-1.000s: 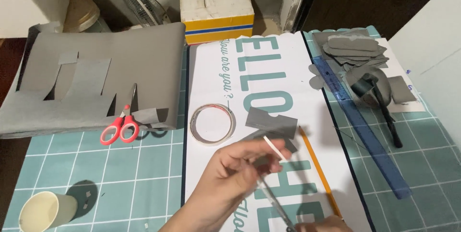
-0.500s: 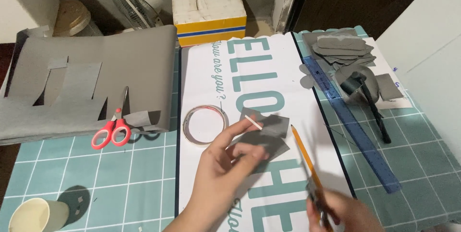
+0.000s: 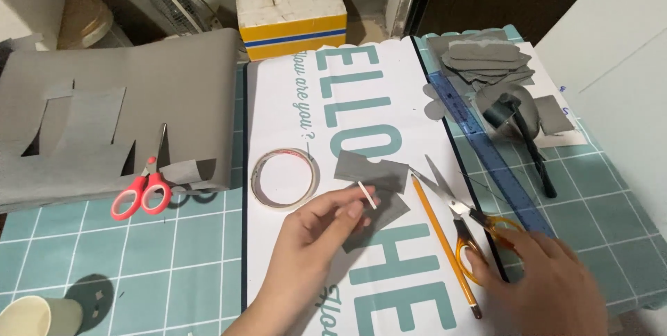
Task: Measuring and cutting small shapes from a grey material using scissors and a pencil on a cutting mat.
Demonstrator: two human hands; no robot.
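My left hand (image 3: pixel 309 239) pinches a small white stick (image 3: pixel 367 194) and rests on a cut grey paper piece (image 3: pixel 372 173) lying on the white printed board (image 3: pixel 292 100). My right hand (image 3: pixel 552 280) lies at the lower right, its fingers on the orange handles of the open scissors (image 3: pixel 479 221), whose blades point up-left toward the grey piece. An orange pencil (image 3: pixel 441 242) lies between the two hands. A roll of clear tape (image 3: pixel 285 177) sits just left of the grey piece.
Red-handled scissors (image 3: pixel 142 190) lie on a large grey sheet (image 3: pixel 118 113) at left. A blue ruler (image 3: pixel 486 148), a stack of grey cut-outs (image 3: pixel 483 58) and a black-handled tool (image 3: pixel 524 138) are at right. A white-and-yellow box (image 3: pixel 292 9) stands behind. A paper cup (image 3: pixel 35 315) is at lower left.
My right hand has let go of the pencil, which now lies on the board, and has moved onto the orange scissors. My left hand has lowered the grey piece to the board.
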